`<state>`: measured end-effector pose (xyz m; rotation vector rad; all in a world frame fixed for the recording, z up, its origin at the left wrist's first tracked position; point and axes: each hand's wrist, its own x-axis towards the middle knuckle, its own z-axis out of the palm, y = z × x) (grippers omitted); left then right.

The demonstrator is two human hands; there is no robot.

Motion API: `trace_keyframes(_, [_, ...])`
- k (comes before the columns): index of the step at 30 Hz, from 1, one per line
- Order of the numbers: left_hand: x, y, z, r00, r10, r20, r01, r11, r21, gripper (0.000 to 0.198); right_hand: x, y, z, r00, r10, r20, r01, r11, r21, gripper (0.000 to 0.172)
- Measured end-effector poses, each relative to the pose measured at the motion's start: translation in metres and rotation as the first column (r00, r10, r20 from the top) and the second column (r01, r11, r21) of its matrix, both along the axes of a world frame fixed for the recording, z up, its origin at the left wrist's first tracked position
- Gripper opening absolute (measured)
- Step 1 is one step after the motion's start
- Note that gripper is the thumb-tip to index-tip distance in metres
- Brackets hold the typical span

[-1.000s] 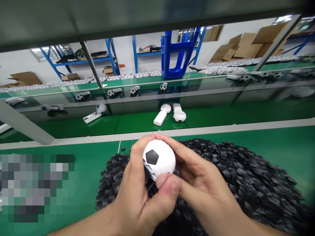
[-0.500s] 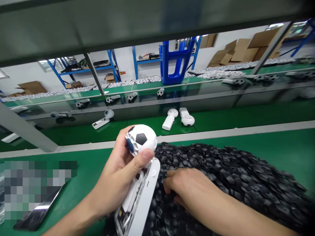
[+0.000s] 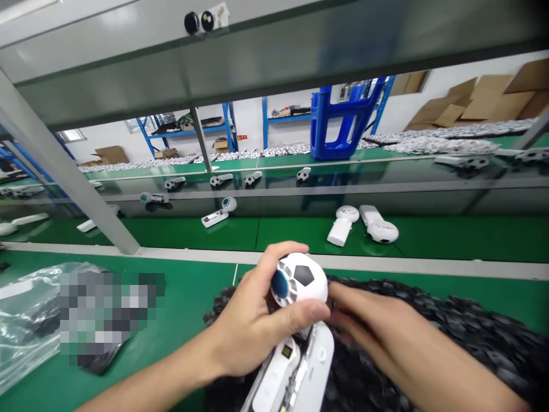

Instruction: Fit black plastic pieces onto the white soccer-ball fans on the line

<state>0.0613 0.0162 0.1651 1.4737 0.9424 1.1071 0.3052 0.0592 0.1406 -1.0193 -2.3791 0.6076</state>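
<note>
My left hand (image 3: 251, 320) grips a white handheld device by its round head, which has a soccer-ball pattern with black patches and a blue disc on its side (image 3: 299, 279). The device's white rectangular handle (image 3: 295, 372) points down toward me, with its inner parts showing. My right hand (image 3: 386, 332) lies across the pile of small black pentagonal pieces (image 3: 476, 320), its fingertips blurred and close to the ball head. I cannot tell whether those fingers hold a piece.
A crumpled clear plastic bag (image 3: 26, 326) lies on the green bench at the left, beside a pixelated patch. Farther along a lower green shelf stand white ball-headed devices (image 3: 343, 225). A grey steel post (image 3: 64, 171) rises at the left, under a grey overhead shelf (image 3: 274, 51).
The view has swung left and tilted up. The device has moved right and lower in view, and my right hand has risen from the pile to beside the ball head.
</note>
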Motion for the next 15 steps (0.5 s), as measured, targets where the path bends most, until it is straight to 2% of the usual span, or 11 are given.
trace_keyframes(3, [0.000, 0.001, 0.000, 1.000, 0.001, 0.018, -0.001, 1.000, 0.028, 0.052, 0.006, 0.004, 0.015, 0.962, -0.111, -0.249, 0.105, 0.994, -0.037, 0.014])
trace_keyframes(6, [0.002, 0.000, -0.001, 0.998, -0.011, 0.067, 0.013, 0.999, -0.034, 0.047, 0.008, -0.001, 0.022, 0.885, -0.194, -0.422, 0.193, 0.980, -0.047, 0.017])
trace_keyframes(8, [0.002, -0.002, -0.001, 0.996, -0.031, 0.086, 0.038, 0.996, -0.081, 0.048, 0.010, -0.006, 0.021, 0.855, -0.192, -0.482, 0.264, 0.961, 0.086, 0.007])
trace_keyframes(9, [0.002, -0.003, -0.001, 0.994, -0.050, 0.101, 0.059, 0.994, -0.093, 0.049, 0.011, -0.009, 0.020, 0.855, -0.170, -0.490, 0.294, 0.937, 0.188, 0.008])
trace_keyframes(10, [0.001, -0.003, -0.001, 0.990, -0.075, 0.122, 0.087, 0.992, -0.095, 0.051, 0.013, -0.012, 0.018, 0.874, -0.112, -0.472, 0.276, 0.915, 0.295, 0.020])
trace_keyframes(12, [0.001, -0.004, -0.003, 0.980, -0.125, 0.157, 0.137, 0.988, -0.067, 0.053, 0.018, -0.018, 0.011, 0.928, 0.045, -0.370, 0.148, 0.867, 0.476, 0.043])
trace_keyframes(13, [0.000, -0.004, -0.005, 0.977, -0.139, 0.164, 0.148, 0.988, -0.043, 0.053, 0.021, -0.021, 0.007, 0.945, 0.117, -0.307, 0.072, 0.838, 0.540, 0.049])
trace_keyframes(15, [0.001, -0.004, -0.008, 0.974, -0.159, 0.160, 0.156, 0.987, 0.031, 0.049, 0.026, -0.029, -0.001, 0.959, 0.131, -0.250, 0.062, 0.767, 0.639, 0.049])
